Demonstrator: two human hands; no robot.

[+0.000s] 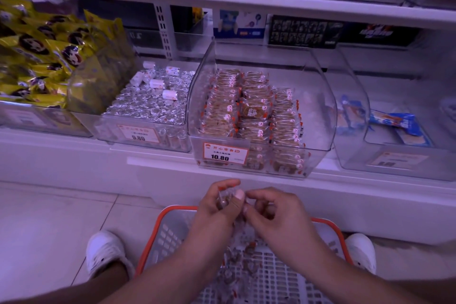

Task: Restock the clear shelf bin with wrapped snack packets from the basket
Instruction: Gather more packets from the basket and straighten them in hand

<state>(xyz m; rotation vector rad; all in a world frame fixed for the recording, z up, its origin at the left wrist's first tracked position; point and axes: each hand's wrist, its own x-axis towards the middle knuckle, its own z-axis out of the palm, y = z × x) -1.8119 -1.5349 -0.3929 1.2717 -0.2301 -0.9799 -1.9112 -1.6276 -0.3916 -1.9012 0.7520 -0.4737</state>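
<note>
On the shop floor below the bin [261,111], both hands [214,207] [276,212] pinch light, crinkly, slippery packets [223,198] over the basket [158,232], best held by their edges.

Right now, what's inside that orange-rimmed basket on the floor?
Loose wrapped snack packets lie scattered on the grey lattice bottom of the basket. Both forearms and the left hand and right hand cover its middle, so how many remain cannot be seen.
</note>
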